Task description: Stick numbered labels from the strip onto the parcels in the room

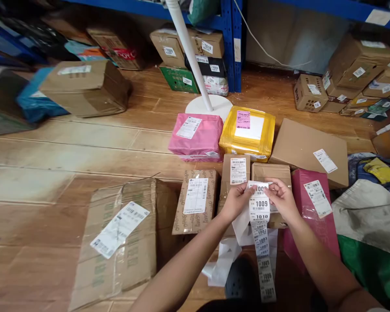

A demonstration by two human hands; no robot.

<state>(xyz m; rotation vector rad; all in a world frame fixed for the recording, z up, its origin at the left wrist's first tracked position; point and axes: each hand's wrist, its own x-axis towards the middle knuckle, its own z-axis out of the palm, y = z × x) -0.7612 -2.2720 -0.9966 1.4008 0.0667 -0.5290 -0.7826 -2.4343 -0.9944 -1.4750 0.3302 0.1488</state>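
Large tan cardboard box with green print (134,264): lower left of the frame, apart from both hands; a white shipping label lies slantwise on its top.
Brown carton with repeated dark lettering (195,224): just left of the left hand, below the frame's centre.
Pink plastic-wrapped parcel (209,136): upper middle, above the lettered carton.
Loose white paper ribbon (225,260): lower middle, curling beneath the left forearm.
Left hand (236,201): right of centre; thumb and fingers close narrowly on the upper left edge of the number strip.
Long white paper strip of printed number labels (259,206): right of centre, its top end in the grip of both hands, the remainder hanging toward the bottom edge. Its long axis is nearly vertical in the frame, leaning slightly right at the foot, and crosses the line joining the hands almost squarely. The label 1009 lies just below the fingertips, 1010 beneath it; the topmost label is partly covered.
Hand nearer the strip: neither, since both touch it, one at each side edge.
Yellow plastic-wrapped parcel (247,147): above the hands, right of the pink parcel.
Small brown cardboard box (269,171): directly behind the strip's top end, partly hidden by the hands.
Right hand (282,198): thumb and forefinger pinch the strip's upper right edge, level with the left hand.
Magenta box (303,195): just right of the right hand, a white label on its top.
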